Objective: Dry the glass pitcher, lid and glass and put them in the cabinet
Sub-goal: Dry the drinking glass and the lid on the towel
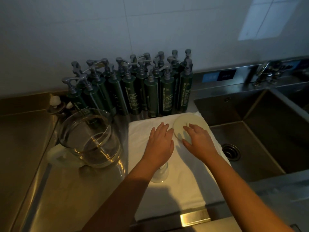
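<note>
A white towel (pixel 189 180) lies spread on the steel counter beside the sink. On its far right part sits a pale round lid (pixel 179 125). My right hand (pixel 199 139) rests on the lid's near side with its fingers spread. My left hand (pixel 161 143) lies flat on the towel just left of the lid, fingers straight. A small clear glass (pixel 159 175) stands on the towel, mostly hidden under my left forearm. The glass pitcher (pixel 88 139) stands upright on the counter to the left of the towel, its white handle toward me.
Several dark green pump bottles (pixel 150 91) crowd the back of the counter against the tiled wall. A deep steel sink (pixel 260 124) with a drain opens right of the towel, a tap (pixel 265 72) behind it. A small stopper-like piece (pixel 55 102) sits at the back left.
</note>
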Available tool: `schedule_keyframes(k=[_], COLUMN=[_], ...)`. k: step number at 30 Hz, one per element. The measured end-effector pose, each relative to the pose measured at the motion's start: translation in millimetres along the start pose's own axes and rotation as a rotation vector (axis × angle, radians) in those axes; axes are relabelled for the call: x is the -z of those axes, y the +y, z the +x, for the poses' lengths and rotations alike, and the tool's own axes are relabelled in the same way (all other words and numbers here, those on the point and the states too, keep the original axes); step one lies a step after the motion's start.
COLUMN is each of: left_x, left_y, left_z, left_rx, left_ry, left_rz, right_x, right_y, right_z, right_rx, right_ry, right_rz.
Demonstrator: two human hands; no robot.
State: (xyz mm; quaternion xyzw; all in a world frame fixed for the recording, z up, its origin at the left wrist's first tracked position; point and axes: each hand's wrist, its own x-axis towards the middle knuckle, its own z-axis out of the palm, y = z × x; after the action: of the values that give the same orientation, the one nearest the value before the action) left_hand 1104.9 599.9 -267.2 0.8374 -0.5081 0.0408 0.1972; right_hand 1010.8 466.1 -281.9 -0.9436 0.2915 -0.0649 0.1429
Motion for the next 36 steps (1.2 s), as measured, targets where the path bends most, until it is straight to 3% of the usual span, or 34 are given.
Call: schedule_keyframes(k=[16, 29, 36], left_x=[-15.5, -9.5, -8.2], left_y=[27.1, 27.2, 26.9], left_z=[43.6, 41.1, 38.8], left_rx=[0.111, 0.151, 0.144], left_ry=[-0.197, -0.193, -0.146], left_rz=[0.091, 0.088, 0.089], right_x=[-26.6, -46.5, -41.7], right_y=[46.9, 51.7, 51.8], right_z=[60.0, 72.8, 75.9], right_rx=[-0.025, -0.076, -0.014], right_ry=[-0.115, -0.075, -0.069], right_rz=[-0.072, -0.144, -0.18])
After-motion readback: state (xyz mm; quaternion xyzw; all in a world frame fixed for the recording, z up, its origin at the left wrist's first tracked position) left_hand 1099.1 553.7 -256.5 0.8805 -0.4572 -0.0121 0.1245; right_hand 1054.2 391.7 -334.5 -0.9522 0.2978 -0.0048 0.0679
